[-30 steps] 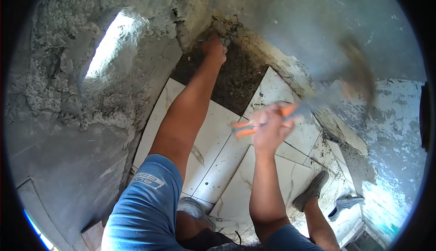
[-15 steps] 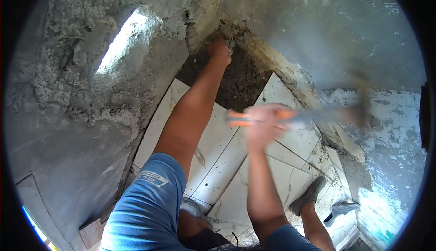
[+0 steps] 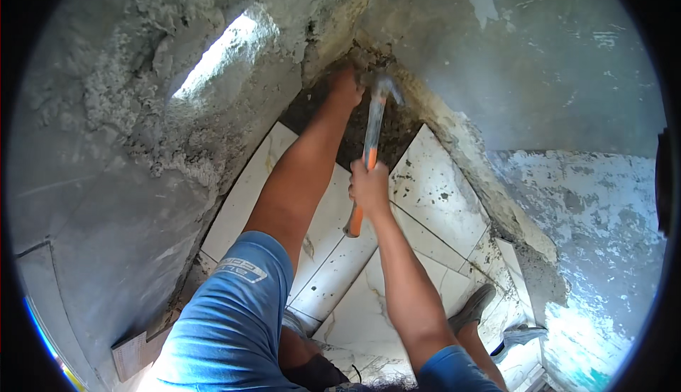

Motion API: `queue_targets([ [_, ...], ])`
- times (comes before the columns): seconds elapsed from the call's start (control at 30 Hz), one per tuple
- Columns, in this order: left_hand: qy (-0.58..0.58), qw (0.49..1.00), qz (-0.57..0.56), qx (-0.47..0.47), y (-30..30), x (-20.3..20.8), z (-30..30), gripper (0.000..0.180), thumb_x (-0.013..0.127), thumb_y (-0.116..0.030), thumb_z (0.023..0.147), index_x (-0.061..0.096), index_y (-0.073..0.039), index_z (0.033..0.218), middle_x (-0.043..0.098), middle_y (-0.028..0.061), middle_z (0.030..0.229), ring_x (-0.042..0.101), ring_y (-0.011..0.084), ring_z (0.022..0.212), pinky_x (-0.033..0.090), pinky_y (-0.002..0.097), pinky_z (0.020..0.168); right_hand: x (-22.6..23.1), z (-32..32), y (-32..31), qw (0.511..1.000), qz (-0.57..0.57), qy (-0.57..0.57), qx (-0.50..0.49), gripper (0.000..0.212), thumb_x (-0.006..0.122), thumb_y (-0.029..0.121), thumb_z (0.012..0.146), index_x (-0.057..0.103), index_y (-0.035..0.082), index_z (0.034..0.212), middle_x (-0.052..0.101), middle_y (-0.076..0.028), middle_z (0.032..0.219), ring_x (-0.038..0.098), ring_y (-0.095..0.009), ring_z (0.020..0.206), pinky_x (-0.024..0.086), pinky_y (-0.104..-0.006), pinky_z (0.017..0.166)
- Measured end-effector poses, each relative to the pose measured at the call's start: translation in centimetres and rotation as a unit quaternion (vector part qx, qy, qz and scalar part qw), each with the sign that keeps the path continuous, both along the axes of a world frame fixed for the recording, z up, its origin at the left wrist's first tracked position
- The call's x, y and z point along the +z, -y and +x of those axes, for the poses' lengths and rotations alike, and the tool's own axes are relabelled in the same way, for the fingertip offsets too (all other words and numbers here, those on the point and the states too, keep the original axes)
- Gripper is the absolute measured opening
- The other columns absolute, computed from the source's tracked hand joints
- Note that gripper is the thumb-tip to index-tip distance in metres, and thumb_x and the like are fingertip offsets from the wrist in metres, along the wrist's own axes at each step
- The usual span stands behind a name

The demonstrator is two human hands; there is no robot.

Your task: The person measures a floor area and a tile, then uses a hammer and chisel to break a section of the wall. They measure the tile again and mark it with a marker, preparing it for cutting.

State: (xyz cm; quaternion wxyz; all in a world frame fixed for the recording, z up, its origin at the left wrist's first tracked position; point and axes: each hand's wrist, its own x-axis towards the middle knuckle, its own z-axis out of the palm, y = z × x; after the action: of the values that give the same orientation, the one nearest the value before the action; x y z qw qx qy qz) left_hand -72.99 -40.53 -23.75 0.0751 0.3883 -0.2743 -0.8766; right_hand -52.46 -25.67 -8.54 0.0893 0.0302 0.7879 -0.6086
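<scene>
Grey plaster, rough and pitted in its upper part, forms the left wall [image 3: 99, 208], on which we note a slanting bright patch of light [image 3: 221, 55]. At the lower left, a flat pale piece [image 3: 133, 355] stands near the wall's foot. Next, we follow a blue sleeve [image 3: 230, 300] and a bare forearm up to the left hand [image 3: 346, 88], which lies low in the corner where the two walls meet; its fingers are partly hidden, and we cannot tell whether they are closed on anything. Below the corner we see a dark, bare patch of floor [image 3: 402, 128], edged by white, grey-veined tiles [image 3: 441, 179] speckled with debris. The hammer [image 3: 372, 131] lies over this patch in our view, its slightly blurred head just to the right of the left hand; we cannot tell whether the two touch. The right hand [image 3: 370, 185] is wrapped firmly around its orange-and-dark handle. Farther right, we find a grey shoe [image 3: 474, 305] on the tiles and the right wall [image 3: 574, 59], smooth above and flaking below.
</scene>
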Motion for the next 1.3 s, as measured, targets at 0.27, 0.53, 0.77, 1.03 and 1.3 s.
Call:
queue_targets([
  [0.27, 0.056, 0.991, 0.122, 0.011, 0.6, 4.1, 0.2, 0.009, 0.048, -0.025, 0.105, 0.051, -0.017, 0.103, 0.036, 0.0028, 0.075, 0.031, 0.0174, 0.053, 0.031, 0.0354, 0.051, 10.2, -1.2, -0.6, 0.962, -0.240, -0.099, -0.090, 0.009, 0.047, 0.003, 0.094, 0.052, 0.005, 0.086, 0.043, 0.003, 0.059, 0.042, -0.006, 0.047, 0.037, -0.0252, 0.044],
  [0.53, 0.073, 0.992, 0.095, -0.029, 0.5, 4.8, 0.6, 0.015, 0.049, -0.030, 0.104, 0.051, -0.015, 0.102, 0.042, 0.0031, 0.071, 0.032, 0.0168, 0.051, 0.029, 0.0331, 0.050, 1.7, -1.3, -1.3, 0.990, 0.099, 0.098, 0.021, 0.027, 0.061, 0.023, 0.092, 0.059, -0.003, 0.086, 0.056, -0.009, 0.064, 0.058, -0.022, 0.062, 0.045, -0.0388, 0.059],
  [0.77, 0.046, 0.992, 0.103, -0.049, -1.2, 5.1, 0.6, 0.017, 0.046, -0.029, 0.106, 0.046, -0.012, 0.101, 0.039, 0.0044, 0.070, 0.031, 0.0171, 0.051, 0.030, 0.0348, 0.052, 3.8, -1.4, -1.6, 0.983, -0.167, 0.016, -0.071, 0.009, 0.052, 0.004, 0.095, 0.050, 0.008, 0.087, 0.045, 0.004, 0.061, 0.042, -0.005, 0.045, 0.035, -0.0241, 0.040],
  [1.03, 0.048, 0.997, 0.057, -0.037, -2.1, 3.6, 3.1, 0.018, 0.054, -0.026, 0.100, 0.051, -0.009, 0.101, 0.042, 0.0059, 0.073, 0.034, 0.0174, 0.052, 0.028, 0.0332, 0.045, 3.6, 1.2, -5.8, 0.998, 0.052, 0.019, 0.039, 0.011, 0.060, 0.013, 0.093, 0.051, 0.009, 0.087, 0.047, 0.004, 0.061, 0.043, -0.006, 0.046, 0.035, -0.0248, 0.041],
  [1.3, -0.004, 0.972, -0.126, -0.200, -7.9, 10.1, 12.2, 0.021, 0.059, -0.024, 0.095, 0.051, -0.006, 0.102, 0.051, 0.0053, 0.073, 0.048, 0.0152, 0.052, 0.034, 0.0320, 0.041, 20.3, 6.3, -26.5, 0.927, 0.372, 0.022, 0.030, 0.023, 0.070, 0.011, 0.085, 0.054, 0.003, 0.072, 0.049, 0.002, 0.060, 0.042, -0.007, 0.059, 0.036, -0.0312, 0.051],
])
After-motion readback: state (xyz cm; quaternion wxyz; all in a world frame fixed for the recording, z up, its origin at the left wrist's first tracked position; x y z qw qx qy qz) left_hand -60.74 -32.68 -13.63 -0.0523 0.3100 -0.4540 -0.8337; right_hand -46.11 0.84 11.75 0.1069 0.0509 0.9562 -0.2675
